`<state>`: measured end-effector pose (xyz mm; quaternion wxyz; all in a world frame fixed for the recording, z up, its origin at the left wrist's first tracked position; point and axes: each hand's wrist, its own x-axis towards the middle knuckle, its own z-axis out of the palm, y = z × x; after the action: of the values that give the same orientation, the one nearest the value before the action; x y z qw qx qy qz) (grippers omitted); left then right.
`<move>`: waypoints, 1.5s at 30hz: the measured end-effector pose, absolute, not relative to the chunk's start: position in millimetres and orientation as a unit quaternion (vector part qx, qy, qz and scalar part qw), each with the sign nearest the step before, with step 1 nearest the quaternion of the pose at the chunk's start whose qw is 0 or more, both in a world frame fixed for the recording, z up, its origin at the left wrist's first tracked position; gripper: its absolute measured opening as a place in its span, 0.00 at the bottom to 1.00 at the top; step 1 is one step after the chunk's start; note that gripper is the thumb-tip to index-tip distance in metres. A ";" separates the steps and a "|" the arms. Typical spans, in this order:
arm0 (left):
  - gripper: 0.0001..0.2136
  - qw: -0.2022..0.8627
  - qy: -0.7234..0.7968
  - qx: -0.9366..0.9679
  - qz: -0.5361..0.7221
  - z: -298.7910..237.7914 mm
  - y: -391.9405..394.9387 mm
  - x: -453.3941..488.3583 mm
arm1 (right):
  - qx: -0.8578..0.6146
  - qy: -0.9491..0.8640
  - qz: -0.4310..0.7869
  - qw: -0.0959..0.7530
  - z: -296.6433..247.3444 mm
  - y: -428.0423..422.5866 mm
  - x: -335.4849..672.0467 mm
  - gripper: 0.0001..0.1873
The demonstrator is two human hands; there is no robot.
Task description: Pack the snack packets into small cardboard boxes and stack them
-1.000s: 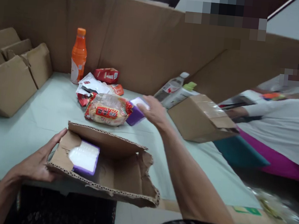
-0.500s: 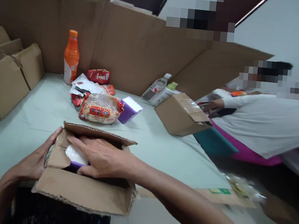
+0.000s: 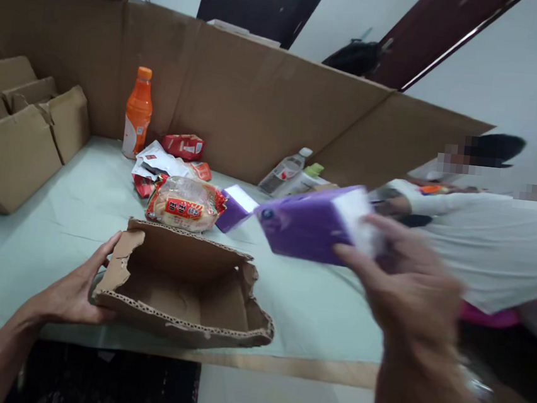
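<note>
My left hand (image 3: 74, 290) grips the left flap of an open, torn cardboard box (image 3: 183, 295) at the table's near edge; nothing lies inside the box. My right hand (image 3: 407, 291), blurred and raised to the right, is closed on a purple tissue pack (image 3: 309, 224) held in the air above the table. A second purple tissue pack (image 3: 234, 206) lies on the table beside a bag of snacks (image 3: 185, 203).
An orange drink bottle (image 3: 138, 113), red snack packets (image 3: 183, 146) and a clear bottle (image 3: 283, 170) stand near the cardboard back wall (image 3: 258, 112). Folded cardboard boxes (image 3: 13, 132) sit at the left. Another person in a white top (image 3: 497, 242) is at the right.
My right hand reached into the box, took the purple tissue pack out and lifted it up to the right. The box now has nothing in it. My left hand stayed on the flap.
</note>
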<state>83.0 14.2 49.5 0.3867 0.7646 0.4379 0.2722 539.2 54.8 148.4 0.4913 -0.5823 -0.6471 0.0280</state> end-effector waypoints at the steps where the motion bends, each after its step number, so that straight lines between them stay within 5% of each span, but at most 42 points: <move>1: 0.59 0.385 0.436 0.766 0.275 49.5 13.7 85.7 | -0.628 -0.637 0.035 0.446 130.1 67.4 543.0 0.27; 7: 0.57 0.369 0.449 0.755 0.305 61.4 0.9 75.4 | -0.637 -0.663 0.094 0.382 25.4 112.0 530.5 0.43; 14: 0.58 0.124 0.600 0.644 0.458 78.6 0.8 -1.5 | -0.687 -0.491 0.183 0.503 -9.2 78.8 532.5 0.53; 19: 0.62 0.056 0.684 0.495 0.533 60.2 56.9 13.8 | -0.675 -0.401 0.239 0.571 -25.2 68.5 509.3 0.57; 34: 0.58 -0.028 0.791 0.369 0.487 44.1 277.2 39.9 | -0.702 -0.385 0.271 0.534 -43.8 58.7 505.3 0.57; 45: 0.55 0.011 0.796 0.382 0.469 32.8 286.8 37.8 | -0.718 -0.407 0.263 0.500 -45.0 60.3 509.0 0.53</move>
<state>37.8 286.8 32.8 0.0105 0.3824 0.7961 0.4690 509.0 60.3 -45.0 0.4996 -0.7183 -0.4068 0.2626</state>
